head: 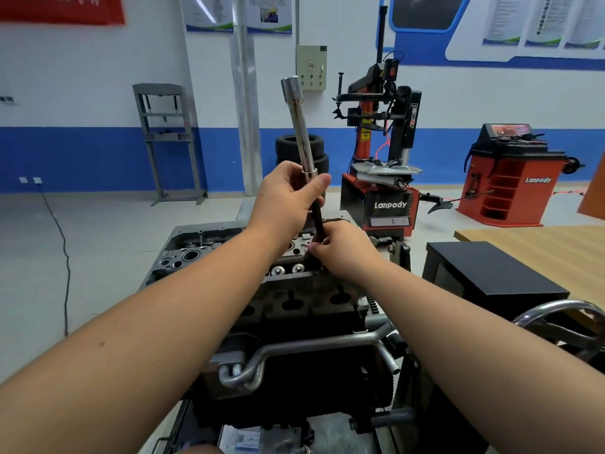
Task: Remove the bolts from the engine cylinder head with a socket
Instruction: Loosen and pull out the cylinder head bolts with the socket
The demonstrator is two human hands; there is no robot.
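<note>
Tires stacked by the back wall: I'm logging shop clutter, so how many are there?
2 tires show, one stacked on the other by the blue wall, left of the tire changer. The hands and socket tool may hide more.

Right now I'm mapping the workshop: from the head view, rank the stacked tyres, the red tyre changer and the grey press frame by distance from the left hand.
1. Stacked tyres, just behind the left hand.
2. Red tyre changer, to the right.
3. Grey press frame, far left.
</note>
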